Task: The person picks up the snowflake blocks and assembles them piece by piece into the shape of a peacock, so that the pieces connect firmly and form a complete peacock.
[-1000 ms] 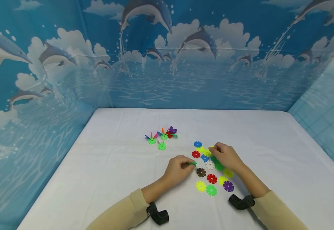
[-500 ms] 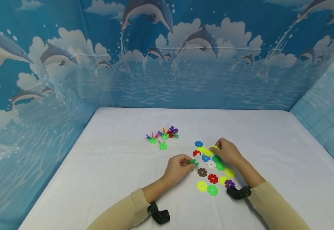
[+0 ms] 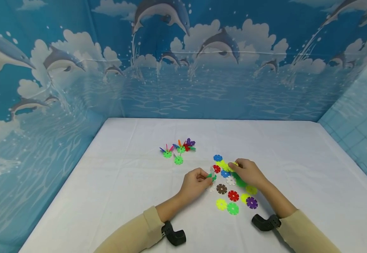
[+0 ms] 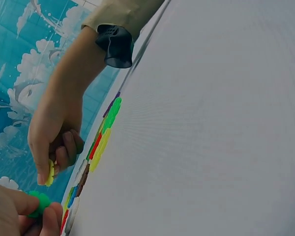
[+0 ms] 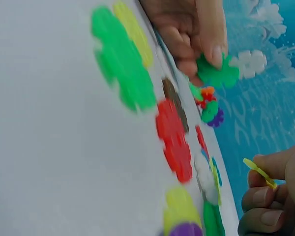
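Observation:
My left hand (image 3: pixel 196 184) pinches a green notched plastic disc (image 5: pixel 229 76) between thumb and fingers. A white disc (image 5: pixel 254 64) is joined to the green one's edge and sticks out beyond the fingertips. My right hand (image 3: pixel 249 173) pinches a thin yellow disc (image 5: pixel 258 171) between thumb and forefinger, with the other fingers curled in. Both hands hover over the loose discs, a short gap apart. Below them lie a brown disc (image 3: pixel 221 189), a red disc (image 3: pixel 233 196), a white disc (image 3: pixel 231 180) and a blue disc (image 3: pixel 225 173).
Toward the back left stand several joined disc pieces, including one with a green base (image 3: pixel 167 154) and one with a purple top (image 3: pixel 190 142). A purple disc (image 3: pixel 251 202) lies near the right forearm. A dolphin-print curtain (image 3: pixel 183 95) borders the white table (image 3: pixel 107 182).
The green disc in my left hand has turned, and the white disc joined to it now shows upright. My right hand rose slightly with the yellow disc, then came back down.

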Tool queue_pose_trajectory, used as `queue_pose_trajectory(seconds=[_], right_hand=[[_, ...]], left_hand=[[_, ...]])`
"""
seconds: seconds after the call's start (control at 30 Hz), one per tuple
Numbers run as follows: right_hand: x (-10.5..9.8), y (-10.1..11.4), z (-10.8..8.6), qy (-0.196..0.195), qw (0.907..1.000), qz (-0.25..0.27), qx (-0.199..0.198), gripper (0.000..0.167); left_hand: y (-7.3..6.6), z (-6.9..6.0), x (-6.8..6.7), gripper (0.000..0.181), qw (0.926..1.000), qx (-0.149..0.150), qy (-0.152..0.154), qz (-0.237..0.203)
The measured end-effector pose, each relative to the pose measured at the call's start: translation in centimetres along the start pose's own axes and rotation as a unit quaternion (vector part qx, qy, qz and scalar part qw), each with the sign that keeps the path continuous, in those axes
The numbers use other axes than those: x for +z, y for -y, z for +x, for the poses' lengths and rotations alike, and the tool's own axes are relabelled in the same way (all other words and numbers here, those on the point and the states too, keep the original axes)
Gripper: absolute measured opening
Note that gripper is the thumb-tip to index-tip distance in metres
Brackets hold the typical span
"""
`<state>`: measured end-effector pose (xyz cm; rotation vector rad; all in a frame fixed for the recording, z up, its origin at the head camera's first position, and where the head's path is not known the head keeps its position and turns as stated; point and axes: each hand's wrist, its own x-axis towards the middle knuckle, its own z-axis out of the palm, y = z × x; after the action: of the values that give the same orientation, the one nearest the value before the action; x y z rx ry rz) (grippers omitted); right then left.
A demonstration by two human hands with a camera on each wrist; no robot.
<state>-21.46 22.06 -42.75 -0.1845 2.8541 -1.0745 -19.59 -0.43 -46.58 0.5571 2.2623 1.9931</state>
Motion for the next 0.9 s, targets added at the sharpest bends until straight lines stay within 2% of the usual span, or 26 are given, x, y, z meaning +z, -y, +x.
queue_pose_trajectory(seconds=[0.07,0.3,0.43,0.5,0.7,0.9], right_hand=[[0.4,0.6,-0.4,0.010,0.9997,0.018,-0.009,0.037],[1.6,2.8,-1.5,0.045,0.9938,0.102,-0.008,0.043],[2.3,3.5,-1.7,0.053,0.9929,0.106,-0.014,0.042],[2.6,3.7,-1.8,0.052,0.9932,0.104,-0.013,0.042],[3.3,3.8,-2.0,0.032,0.9953,0.089,-0.019,0.041],[4.0,4.0,-2.2,0.009,0.9968,0.068,-0.041,0.040]], left_hand=[[-0.2,0.0,0.0,0.007,1.0000,-0.001,0.005,0.001],[-3.5,-1.0,-0.3,0.007,0.9994,0.000,0.021,-0.029],[-3.8,-1.1,-0.3,0.007,0.9994,0.003,0.025,-0.025],[-3.4,-1.0,-0.2,0.007,0.9996,0.009,0.024,-0.015],[-0.8,-0.3,0.1,0.004,0.9991,0.026,0.025,0.022],[-0.4,-0.4,0.0,0.007,0.9974,0.048,0.023,0.050]])
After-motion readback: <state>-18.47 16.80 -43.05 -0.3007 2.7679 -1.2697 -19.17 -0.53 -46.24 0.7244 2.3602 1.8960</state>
